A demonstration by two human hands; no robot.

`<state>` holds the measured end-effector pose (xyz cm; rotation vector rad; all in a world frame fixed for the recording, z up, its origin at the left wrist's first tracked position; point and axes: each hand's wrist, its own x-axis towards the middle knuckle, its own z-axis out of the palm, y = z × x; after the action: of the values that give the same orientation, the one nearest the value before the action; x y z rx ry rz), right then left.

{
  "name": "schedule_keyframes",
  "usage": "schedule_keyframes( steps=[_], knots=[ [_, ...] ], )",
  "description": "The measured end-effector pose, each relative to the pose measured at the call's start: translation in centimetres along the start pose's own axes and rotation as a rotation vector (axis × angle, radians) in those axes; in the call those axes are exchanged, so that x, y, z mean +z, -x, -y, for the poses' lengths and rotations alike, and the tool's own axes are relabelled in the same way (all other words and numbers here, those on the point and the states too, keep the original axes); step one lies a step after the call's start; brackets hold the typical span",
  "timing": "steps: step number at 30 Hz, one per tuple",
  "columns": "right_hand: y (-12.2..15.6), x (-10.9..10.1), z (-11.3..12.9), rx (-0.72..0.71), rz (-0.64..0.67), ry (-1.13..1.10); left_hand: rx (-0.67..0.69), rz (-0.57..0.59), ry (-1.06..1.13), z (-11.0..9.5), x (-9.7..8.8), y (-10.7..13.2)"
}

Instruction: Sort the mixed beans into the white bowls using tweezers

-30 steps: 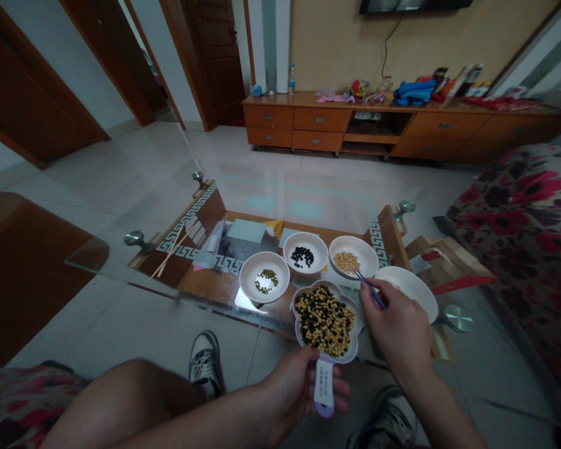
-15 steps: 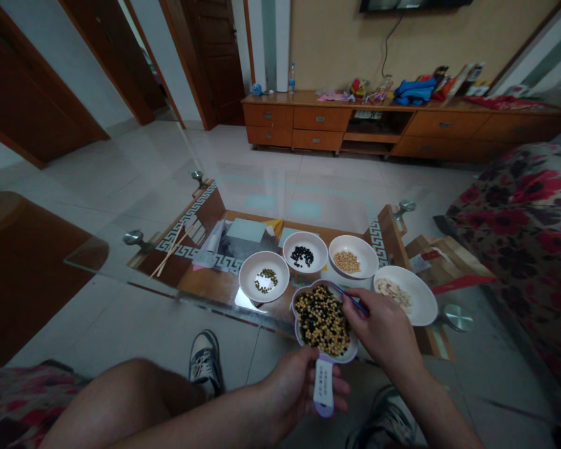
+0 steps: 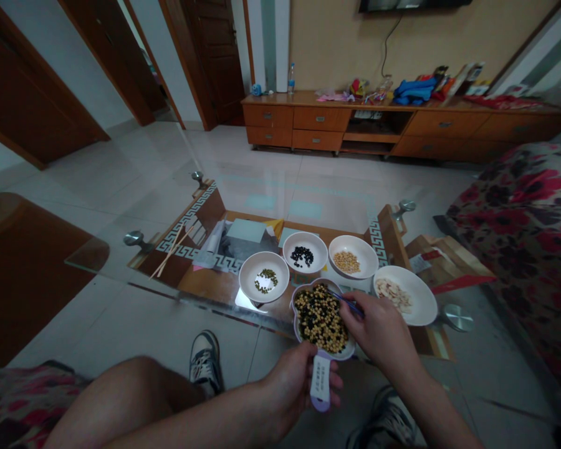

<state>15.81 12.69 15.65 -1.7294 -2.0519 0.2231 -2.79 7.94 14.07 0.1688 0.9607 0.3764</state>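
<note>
Mixed black, green and yellow beans (image 3: 316,319) are lying heaped on a white flower-shaped plate with a lilac rim (image 3: 296,330), positioned at the near edge of the table. A long wooden sideboard (image 3: 318,118) is standing against the far wall, and a red-flowered sofa (image 3: 509,231) is running along the right side of the tiled room. A low glass-topped table (image 3: 93,257) is standing before the seated person, carrying a round white bowl of green beans (image 3: 249,274), a round white bowl of black beans (image 3: 293,244), a round white bowl of yellow beans (image 3: 361,254) and a wide white plate of pale flakes (image 3: 424,305).

The left hand (image 3: 292,380) is closing around a lilac handle (image 3: 320,405) with a white label, supporting the flower-shaped plate from below. The right hand (image 3: 376,330) is gripping slim blue chopsticks (image 3: 348,304), with their tips reaching over the plate's upper rim and near the bean pile.

For good handling, the plate should be kept level so that the beans do not slide across the rim. The chopsticks should be held low and steady, with the wrist relaxed, so that the tips can work precisely among individual beans.
</note>
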Motion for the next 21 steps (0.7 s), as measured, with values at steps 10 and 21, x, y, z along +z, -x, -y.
schedule_keyframes(
  steps=[10,21],
  knots=[
    [0.6,0.8,1.3,-0.122,0.061,-0.014,0.016,0.007,0.012,0.2,-0.1,-0.7],
    [1.0,1.5,1.5,-0.144,0.104,-0.015,0.014,0.036,0.017,0.1,-0.2,-0.3]
  ],
)
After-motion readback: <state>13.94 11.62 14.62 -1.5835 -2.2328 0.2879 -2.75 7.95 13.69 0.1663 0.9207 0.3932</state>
